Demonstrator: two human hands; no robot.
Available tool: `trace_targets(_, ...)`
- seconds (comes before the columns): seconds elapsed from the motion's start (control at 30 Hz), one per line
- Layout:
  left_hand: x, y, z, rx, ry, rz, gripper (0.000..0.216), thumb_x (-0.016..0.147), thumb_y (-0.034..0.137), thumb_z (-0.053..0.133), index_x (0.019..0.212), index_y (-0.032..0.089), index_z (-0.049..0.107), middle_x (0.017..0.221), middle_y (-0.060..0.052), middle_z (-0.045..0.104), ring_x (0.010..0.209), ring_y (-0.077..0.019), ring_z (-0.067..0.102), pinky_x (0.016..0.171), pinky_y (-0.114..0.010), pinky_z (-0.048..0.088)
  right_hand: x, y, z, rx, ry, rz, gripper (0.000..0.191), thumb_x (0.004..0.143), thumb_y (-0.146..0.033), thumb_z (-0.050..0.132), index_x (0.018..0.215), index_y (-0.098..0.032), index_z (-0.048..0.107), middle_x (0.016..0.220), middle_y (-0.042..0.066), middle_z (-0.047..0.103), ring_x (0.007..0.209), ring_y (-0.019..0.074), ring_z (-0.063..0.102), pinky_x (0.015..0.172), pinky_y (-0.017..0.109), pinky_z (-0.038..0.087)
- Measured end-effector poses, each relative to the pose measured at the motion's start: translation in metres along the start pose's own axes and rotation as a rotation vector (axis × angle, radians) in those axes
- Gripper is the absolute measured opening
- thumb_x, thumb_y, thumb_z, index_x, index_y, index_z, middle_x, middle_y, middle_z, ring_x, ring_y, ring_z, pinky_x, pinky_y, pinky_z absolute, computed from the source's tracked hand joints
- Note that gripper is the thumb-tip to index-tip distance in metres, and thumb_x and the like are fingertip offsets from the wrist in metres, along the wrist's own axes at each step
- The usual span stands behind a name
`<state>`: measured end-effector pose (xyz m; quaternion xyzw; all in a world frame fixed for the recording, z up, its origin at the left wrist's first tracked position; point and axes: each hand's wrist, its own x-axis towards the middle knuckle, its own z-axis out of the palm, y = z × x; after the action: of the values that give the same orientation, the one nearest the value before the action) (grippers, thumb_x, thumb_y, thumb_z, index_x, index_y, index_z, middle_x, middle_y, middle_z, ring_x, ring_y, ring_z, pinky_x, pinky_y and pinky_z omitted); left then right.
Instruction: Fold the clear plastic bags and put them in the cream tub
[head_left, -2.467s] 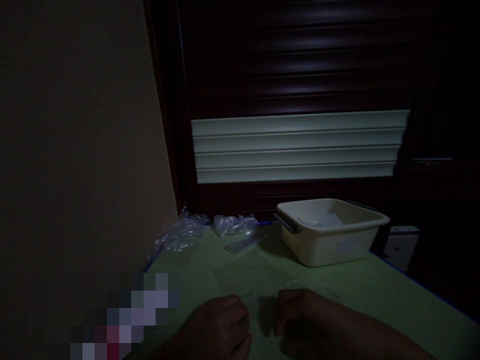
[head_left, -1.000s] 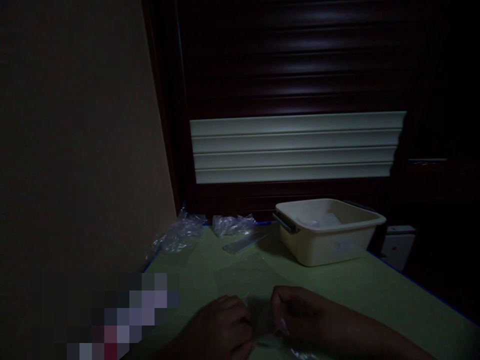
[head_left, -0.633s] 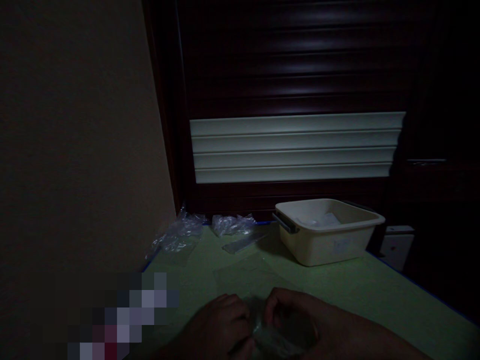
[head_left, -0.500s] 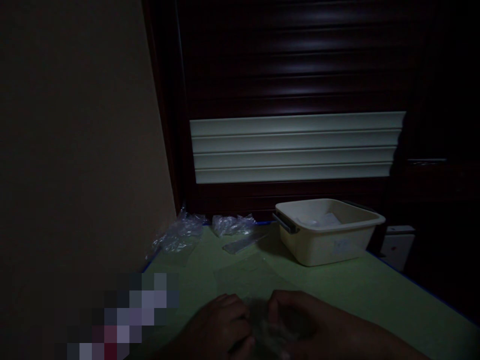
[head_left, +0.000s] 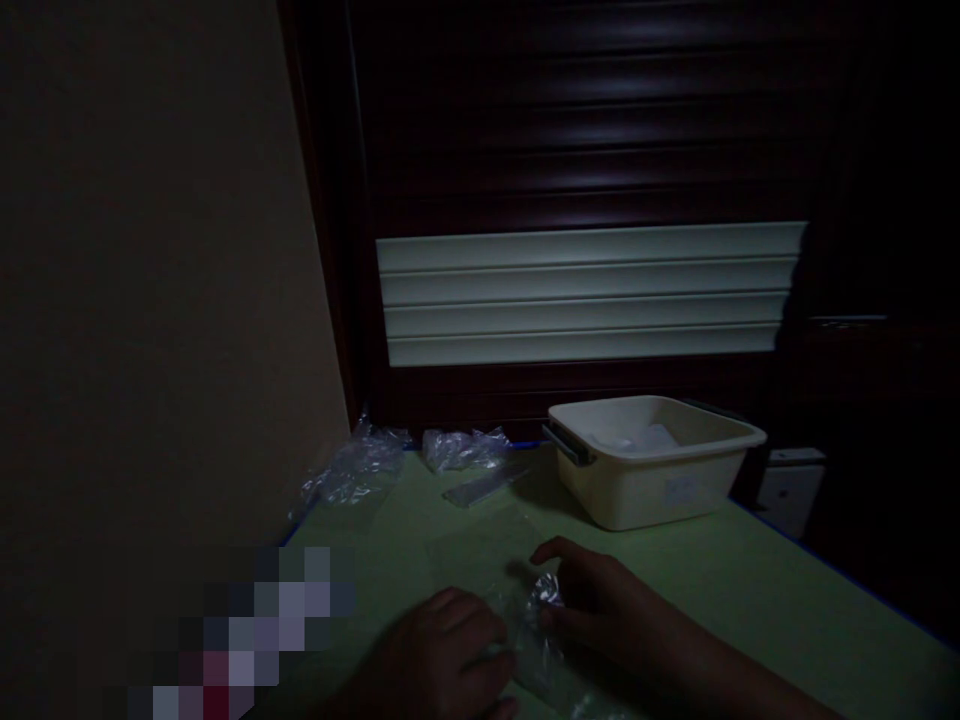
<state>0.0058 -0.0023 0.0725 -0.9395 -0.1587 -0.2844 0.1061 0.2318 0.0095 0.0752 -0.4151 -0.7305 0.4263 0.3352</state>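
Note:
A thin clear plastic bag (head_left: 534,655) lies crumpled between my hands at the near part of the green table (head_left: 675,590). My left hand (head_left: 454,645) is closed at the bag's left side, its fingers curled over the edge; the fingertips are dim. On the other side, my right hand (head_left: 600,600) has its index finger lifted and stretched out. A shiny bunched part of the bag shows at the thumb of that hand, apparently held between thumb and a lower finger. A flat clear sheet lies just beyond both hands.
A cream plastic tub (head_left: 652,490) with dark handles stands at the table's back right, white pieces inside. Crumpled clear plastic (head_left: 360,465) lies by the wall, with another wad (head_left: 465,450) and a flat clear strip (head_left: 484,487) beside it. A white box (head_left: 791,490) stands beyond the right edge.
My right hand has moved up and away from me, its index finger now lifted, and a shiny bunch of the plastic has come into view. My left hand has stayed nearly still.

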Motion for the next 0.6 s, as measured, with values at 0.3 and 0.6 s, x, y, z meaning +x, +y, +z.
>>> trace_targets(0.3,0.010,0.008,0.001,0.021,-0.015,0.023,0.009,0.091,0.014,0.058,0.082,0.014,0.059,0.076,-0.003,0.067,0.068,-0.0148,0.062,0.062,-0.026,0.049,-0.004,-0.007,0.004,-0.011,-0.039,0.028,0.039,0.077,-0.026,0.061,0.114,-0.017,0.052,0.065,-0.007,0.040,0.058,0.0108,0.037,0.052,0.022,0.029)
trace_targets(0.6,-0.002,-0.001,0.013,-0.022,-0.060,0.065,0.016,0.092,0.025,0.060,0.104,0.015,0.058,0.084,-0.003,0.070,0.073,-0.0158,0.062,0.066,-0.026,0.048,-0.002,0.000,0.001,-0.080,-0.045,-0.005,0.038,0.077,-0.013,0.059,0.114,-0.016,0.055,0.067,-0.005,0.047,0.059,0.0105,0.042,0.052,0.021,0.031)
